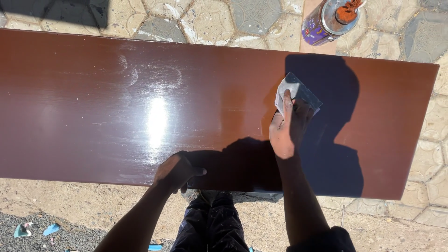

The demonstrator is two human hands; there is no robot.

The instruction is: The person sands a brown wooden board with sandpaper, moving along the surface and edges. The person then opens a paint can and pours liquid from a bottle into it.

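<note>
Dark trousers [212, 224] of the person fill the bottom middle, nearest the lens, with both forearms rising from there. Left hand [175, 171] sits at the near edge of the brown board [93, 107], fingers curled over that edge, grip closed on the board's edge. Right hand [285, 128] lies flat on the board's top further in, right of centre, fingers stretched forward and pressing down on a folded sanding sheet [294, 93]. Sheet is grey-white on one face, dark on the other; it lies under and just past the fingertips, sticking out beyond them toward the far edge. Grip there is not a pinch: fingers together, flat on top of the sheet, palm touching the board behind it. Whether the thumb hooks under the sheet, cannot tell.

Board is long, glossy, reddish brown, running left to right across the view, with a bright glare patch left of centre and pale smudges toward the far left. Person's shadow falls over the right part of the board, covering the right hand and sheet.

Open tin can [329, 18] with a purple side and rusty-orange stuff inside stands on the paved ground [210, 18] beyond the board's far edge, well apart from both hands. Small blue scraps [50, 229] lie on gravel at bottom left.
</note>
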